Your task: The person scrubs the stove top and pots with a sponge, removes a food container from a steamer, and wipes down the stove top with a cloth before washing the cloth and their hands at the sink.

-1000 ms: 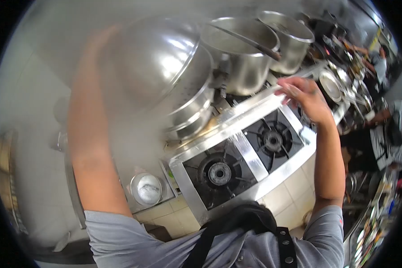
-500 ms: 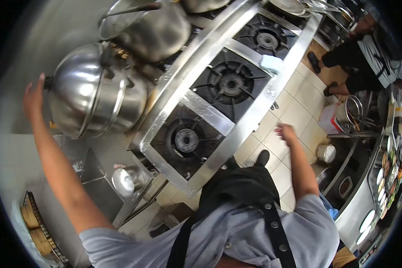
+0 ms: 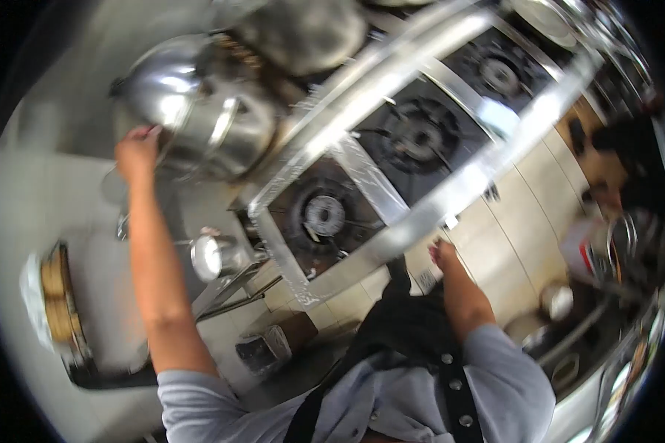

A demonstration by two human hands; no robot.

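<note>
My left hand (image 3: 137,153) is at the near side of a large steel pot (image 3: 233,140) with a domed steel lid (image 3: 155,81). Its fingers curl in beside the lid's lower rim; blur hides whether they touch it or pinch something small. A dark knob (image 3: 117,87) sticks out of the lid's top, clear of my hand. My right hand (image 3: 442,255) hangs low over the floor beside the stove's front edge. Its fingers are loosely bent and slightly apart, with nothing visible in them.
A steel stove (image 3: 369,177) with several black burners runs diagonally before me. A light-blue sponge (image 3: 498,118) sits on its edge. Nearby are a small steel pot (image 3: 225,256), bamboo steamers (image 3: 58,299) and a bin (image 3: 264,353). A co-worker's dark-clothed legs (image 3: 632,155) show at right.
My left hand has moved from beside the lid's knob to near the lid's lower rim. My right hand has come lower and closer to my body. The whole view has shifted and blurred.
</note>
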